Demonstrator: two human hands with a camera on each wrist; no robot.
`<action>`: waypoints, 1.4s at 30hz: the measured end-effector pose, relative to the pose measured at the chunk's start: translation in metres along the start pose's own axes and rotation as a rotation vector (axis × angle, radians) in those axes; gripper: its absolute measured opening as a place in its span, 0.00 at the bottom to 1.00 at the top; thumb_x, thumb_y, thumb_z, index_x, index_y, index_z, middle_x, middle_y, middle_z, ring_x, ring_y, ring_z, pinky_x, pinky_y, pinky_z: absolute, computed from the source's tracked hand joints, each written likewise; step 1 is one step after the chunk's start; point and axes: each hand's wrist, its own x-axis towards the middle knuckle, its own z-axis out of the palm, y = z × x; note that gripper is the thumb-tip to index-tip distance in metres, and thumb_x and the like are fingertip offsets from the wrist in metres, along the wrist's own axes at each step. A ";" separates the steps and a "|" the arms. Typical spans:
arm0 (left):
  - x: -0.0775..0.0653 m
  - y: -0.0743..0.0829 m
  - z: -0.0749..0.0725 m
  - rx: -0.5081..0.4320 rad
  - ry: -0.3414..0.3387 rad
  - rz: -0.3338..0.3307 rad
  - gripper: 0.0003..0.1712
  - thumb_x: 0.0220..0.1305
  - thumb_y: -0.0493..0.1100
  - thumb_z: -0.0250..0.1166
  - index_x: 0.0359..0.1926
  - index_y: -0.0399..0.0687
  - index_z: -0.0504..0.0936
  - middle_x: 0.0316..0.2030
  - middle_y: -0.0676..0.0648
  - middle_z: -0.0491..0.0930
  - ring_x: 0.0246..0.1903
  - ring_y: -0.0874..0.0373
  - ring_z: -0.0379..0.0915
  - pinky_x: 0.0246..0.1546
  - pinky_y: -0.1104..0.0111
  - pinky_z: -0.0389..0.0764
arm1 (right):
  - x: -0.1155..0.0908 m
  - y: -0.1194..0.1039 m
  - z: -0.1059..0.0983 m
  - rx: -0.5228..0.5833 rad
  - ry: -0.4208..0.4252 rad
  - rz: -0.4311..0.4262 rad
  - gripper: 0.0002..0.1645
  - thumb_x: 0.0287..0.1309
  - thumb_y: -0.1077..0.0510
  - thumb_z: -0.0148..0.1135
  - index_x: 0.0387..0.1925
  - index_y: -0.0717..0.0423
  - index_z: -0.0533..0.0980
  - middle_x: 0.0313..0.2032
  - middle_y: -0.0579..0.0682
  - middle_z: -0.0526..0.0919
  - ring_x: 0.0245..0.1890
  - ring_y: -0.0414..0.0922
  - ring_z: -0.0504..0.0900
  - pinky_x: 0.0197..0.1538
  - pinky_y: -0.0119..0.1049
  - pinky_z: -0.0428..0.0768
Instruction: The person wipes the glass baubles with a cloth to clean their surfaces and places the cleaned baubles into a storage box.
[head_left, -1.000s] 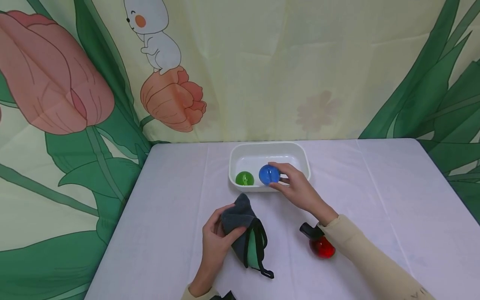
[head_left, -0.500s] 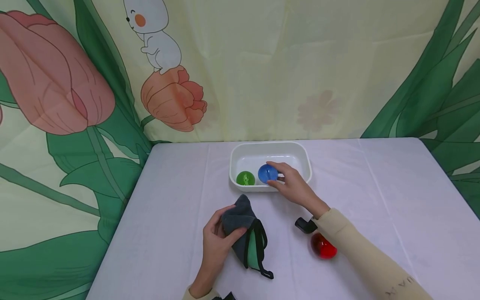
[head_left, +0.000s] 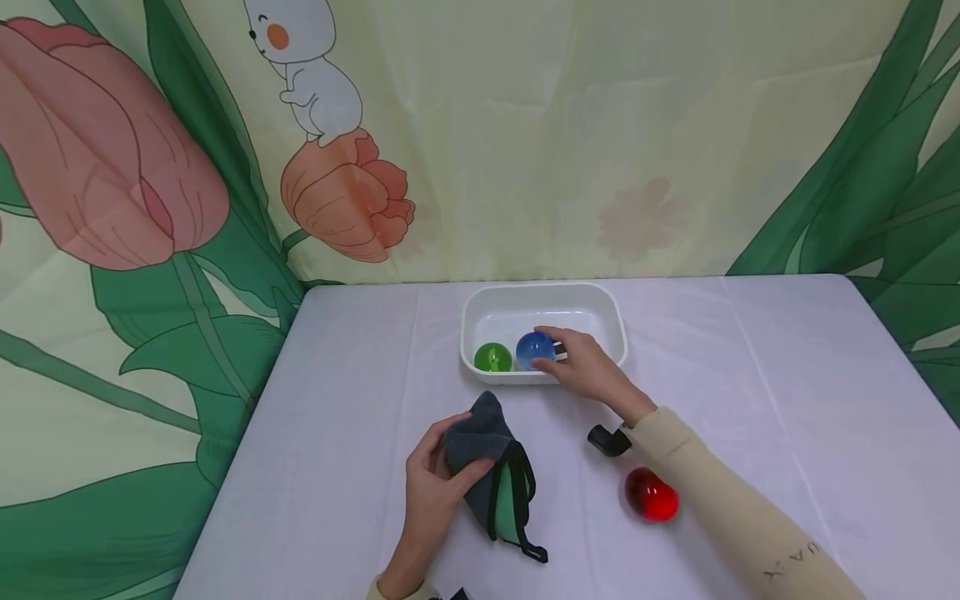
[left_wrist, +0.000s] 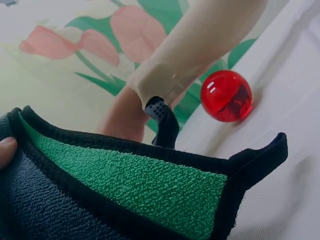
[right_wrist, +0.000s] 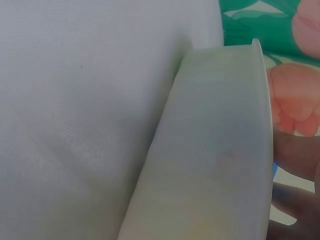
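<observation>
My right hand pinches a clear blue ball between thumb and fingers, inside the white tray. Just left of it in the tray lies a clear green ball. My left hand grips a folded cloth, dark grey-blue outside and green inside, with black edging and a loop. In the left wrist view the cloth's green terry side shows close up. The tray's outer wall fills much of the right wrist view, where fingers show at the rim and the ball is mostly hidden.
A clear red ball lies on the white tablecloth, close to the right sleeve. A black wrist camera juts from that sleeve. A flower-printed curtain hangs behind the table.
The right hand and blue ball have shifted slightly left, then stayed nearly still in the tray. The right forearm has turned a little, showing more of the red ball. My left hand holds its place.
</observation>
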 end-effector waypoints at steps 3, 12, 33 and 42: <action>0.001 0.000 0.000 0.009 0.003 -0.007 0.33 0.49 0.28 0.75 0.58 0.44 0.78 0.58 0.41 0.77 0.59 0.52 0.76 0.59 0.71 0.77 | 0.003 0.000 -0.001 -0.012 -0.005 0.010 0.35 0.63 0.54 0.67 0.67 0.62 0.69 0.61 0.64 0.76 0.55 0.59 0.80 0.54 0.50 0.83; 0.002 -0.002 0.000 0.024 0.009 -0.018 0.32 0.49 0.28 0.75 0.58 0.44 0.78 0.58 0.41 0.77 0.59 0.52 0.76 0.59 0.71 0.77 | 0.012 0.006 0.002 -0.041 -0.020 0.082 0.35 0.61 0.52 0.68 0.66 0.61 0.70 0.61 0.65 0.77 0.54 0.59 0.81 0.53 0.50 0.84; 0.001 -0.002 0.004 0.025 0.027 -0.030 0.32 0.49 0.28 0.76 0.57 0.44 0.79 0.57 0.41 0.77 0.57 0.52 0.77 0.57 0.71 0.79 | -0.006 0.000 -0.011 -0.095 0.123 -0.003 0.29 0.64 0.52 0.65 0.62 0.63 0.74 0.58 0.61 0.78 0.53 0.58 0.82 0.55 0.53 0.82; 0.001 -0.002 0.004 0.041 0.024 -0.003 0.32 0.49 0.27 0.75 0.57 0.43 0.78 0.56 0.41 0.77 0.56 0.53 0.77 0.57 0.71 0.79 | -0.030 -0.003 -0.025 -0.057 0.210 -0.084 0.27 0.62 0.54 0.68 0.59 0.62 0.75 0.55 0.59 0.80 0.53 0.57 0.81 0.57 0.53 0.81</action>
